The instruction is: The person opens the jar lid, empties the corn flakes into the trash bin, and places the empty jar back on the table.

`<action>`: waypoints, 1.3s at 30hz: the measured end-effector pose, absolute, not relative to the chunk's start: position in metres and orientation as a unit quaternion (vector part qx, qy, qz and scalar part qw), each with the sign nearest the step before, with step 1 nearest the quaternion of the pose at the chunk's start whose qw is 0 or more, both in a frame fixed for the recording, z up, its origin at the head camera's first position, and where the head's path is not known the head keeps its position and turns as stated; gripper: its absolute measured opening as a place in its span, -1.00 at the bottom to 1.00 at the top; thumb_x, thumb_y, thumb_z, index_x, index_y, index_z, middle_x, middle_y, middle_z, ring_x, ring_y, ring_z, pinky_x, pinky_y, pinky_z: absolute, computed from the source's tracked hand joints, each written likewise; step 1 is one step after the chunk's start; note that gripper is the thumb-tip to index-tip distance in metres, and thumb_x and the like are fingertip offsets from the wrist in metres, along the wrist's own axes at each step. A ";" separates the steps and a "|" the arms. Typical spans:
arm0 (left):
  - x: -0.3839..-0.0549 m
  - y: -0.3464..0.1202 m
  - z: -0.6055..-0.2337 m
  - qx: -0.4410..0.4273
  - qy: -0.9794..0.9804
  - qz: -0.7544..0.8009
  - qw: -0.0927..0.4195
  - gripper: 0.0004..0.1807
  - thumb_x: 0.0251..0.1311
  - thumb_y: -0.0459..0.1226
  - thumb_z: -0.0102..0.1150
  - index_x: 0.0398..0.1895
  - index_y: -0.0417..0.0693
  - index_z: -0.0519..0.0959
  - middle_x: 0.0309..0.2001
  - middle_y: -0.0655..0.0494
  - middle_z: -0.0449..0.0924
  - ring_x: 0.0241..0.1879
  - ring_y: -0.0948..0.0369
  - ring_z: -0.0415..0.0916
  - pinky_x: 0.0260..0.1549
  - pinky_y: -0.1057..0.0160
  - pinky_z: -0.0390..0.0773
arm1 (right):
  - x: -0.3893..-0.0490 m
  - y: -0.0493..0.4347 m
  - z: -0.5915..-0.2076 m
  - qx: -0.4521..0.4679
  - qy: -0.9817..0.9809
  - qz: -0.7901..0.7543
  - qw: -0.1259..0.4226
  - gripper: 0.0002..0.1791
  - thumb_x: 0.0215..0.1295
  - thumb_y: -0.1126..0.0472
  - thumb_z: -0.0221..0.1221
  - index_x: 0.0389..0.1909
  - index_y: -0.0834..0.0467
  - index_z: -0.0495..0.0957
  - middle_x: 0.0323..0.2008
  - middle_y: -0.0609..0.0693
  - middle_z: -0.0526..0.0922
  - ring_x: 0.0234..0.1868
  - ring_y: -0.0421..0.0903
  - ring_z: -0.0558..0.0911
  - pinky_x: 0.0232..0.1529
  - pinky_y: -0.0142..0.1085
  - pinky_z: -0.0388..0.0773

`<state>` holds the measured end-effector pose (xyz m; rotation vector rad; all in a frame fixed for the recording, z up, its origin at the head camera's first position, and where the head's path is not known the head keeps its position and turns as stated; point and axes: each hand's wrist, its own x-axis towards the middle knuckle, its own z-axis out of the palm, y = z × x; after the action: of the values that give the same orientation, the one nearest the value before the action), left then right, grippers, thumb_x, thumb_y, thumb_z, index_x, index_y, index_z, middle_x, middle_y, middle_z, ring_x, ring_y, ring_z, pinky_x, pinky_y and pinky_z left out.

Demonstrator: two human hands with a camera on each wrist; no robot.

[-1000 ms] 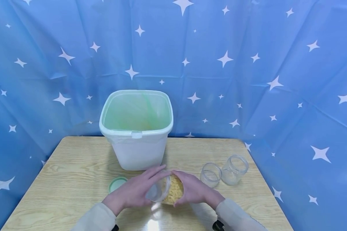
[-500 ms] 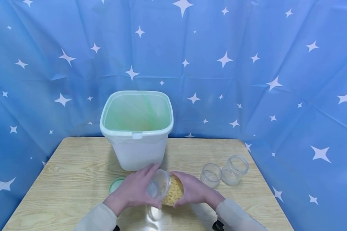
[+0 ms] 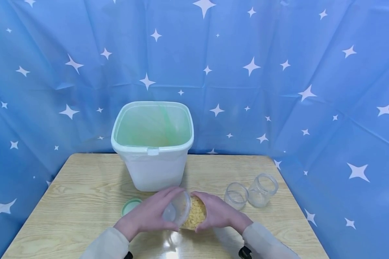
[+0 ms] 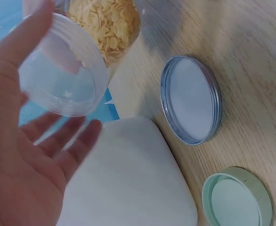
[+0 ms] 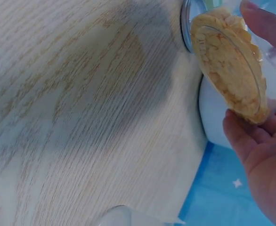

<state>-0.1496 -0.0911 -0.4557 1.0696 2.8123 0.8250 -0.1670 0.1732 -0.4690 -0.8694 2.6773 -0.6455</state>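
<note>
In the head view, a clear jar (image 3: 196,214) of pale yellow flakes lies tilted between the two hands over the table. My right hand (image 3: 215,212) grips its flake-filled end, thumb on the near side and fingers on the far side. The right wrist view shows the flakes (image 5: 232,70) pressed against the round base. My left hand (image 3: 152,212) cups the clear, ridged round end (image 4: 62,70) with its thumb across the rim and its other fingers spread below. I cannot tell whether that end is the jar's mouth or a separate piece.
Under the left hand are a silver lid (image 4: 192,99) and a green lid (image 4: 237,200), both on the wooden table (image 3: 84,198). A white bin (image 3: 155,165) with a green liner stands behind. Two clear jars (image 3: 236,196) are on the right; a starry blue curtain (image 3: 278,72) surrounds the table.
The left hand's fingers draw back from over the flakes, then curve round the clear end with the thumb on the near side. The right hand, bin and other jars keep their places.
</note>
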 end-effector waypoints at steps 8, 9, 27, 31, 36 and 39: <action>-0.149 -0.082 -0.460 0.235 0.947 0.220 0.027 0.13 -0.11 0.57 -0.01 0.40 0.03 0.25 0.16 0.00 0.59 0.00 0.04 0.64 -0.10 0.05 0.64 | -0.168 0.170 -0.468 -0.299 0.922 -0.210 0.125 0.24 -0.33 -0.18 0.55 0.44 0.10 0.18 0.34 -0.04 0.43 0.30 -0.05 0.47 0.33 -0.07 0.42; -0.149 -0.081 -0.461 0.225 0.950 0.215 0.032 0.13 -0.10 0.58 -0.04 0.39 0.01 0.26 0.11 -0.01 0.62 -0.04 0.04 0.65 -0.15 0.05 0.64 | -0.168 0.170 -0.468 -0.299 0.923 -0.208 0.126 0.24 -0.32 -0.18 0.55 0.44 0.11 0.18 0.34 -0.03 0.42 0.31 -0.04 0.46 0.34 -0.06 0.41; -0.150 -0.096 -0.457 0.377 0.888 0.262 0.034 0.17 -0.21 -0.15 0.56 0.50 0.48 0.05 0.55 0.17 -0.02 0.47 0.06 0.14 0.17 0.02 0.54 | -0.169 0.172 -0.468 -0.304 0.916 -0.227 0.129 0.23 -0.32 -0.20 0.55 0.43 0.11 0.19 0.27 -0.07 0.48 0.21 -0.12 0.51 0.25 -0.11 0.49; -0.151 -0.095 -0.458 0.366 0.892 0.264 0.014 0.14 -0.21 0.03 0.55 0.50 0.42 0.09 0.47 0.16 0.17 0.42 0.09 0.23 0.25 -0.02 0.47 | -0.169 0.172 -0.469 -0.302 0.917 -0.228 0.125 0.22 -0.33 -0.19 0.55 0.42 0.09 0.20 0.26 -0.10 0.48 0.19 -0.14 0.51 0.24 -0.12 0.50; -0.151 -0.092 -0.459 0.336 0.904 0.265 0.004 0.14 -0.23 0.21 0.49 0.50 0.43 0.10 0.36 0.19 0.32 0.28 0.14 0.38 0.16 0.01 0.54 | -0.168 0.173 -0.471 -0.302 0.917 -0.230 0.123 0.20 -0.34 -0.19 0.55 0.41 0.07 0.21 0.23 -0.11 0.50 0.16 -0.17 0.52 0.21 -0.15 0.52; -0.151 -0.091 -0.459 0.321 0.911 0.260 0.000 0.12 -0.23 0.27 0.44 0.49 0.42 0.12 0.34 0.19 0.35 0.25 0.16 0.41 0.15 0.03 0.54 | -0.169 0.173 -0.471 -0.300 0.916 -0.235 0.125 0.21 -0.34 -0.20 0.55 0.41 0.08 0.21 0.21 -0.12 0.50 0.13 -0.19 0.52 0.18 -0.18 0.53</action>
<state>-0.1512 -0.0909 -0.4594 1.0073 2.8623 0.8170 -0.1686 0.1729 -0.4709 -0.8746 2.6690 -0.6859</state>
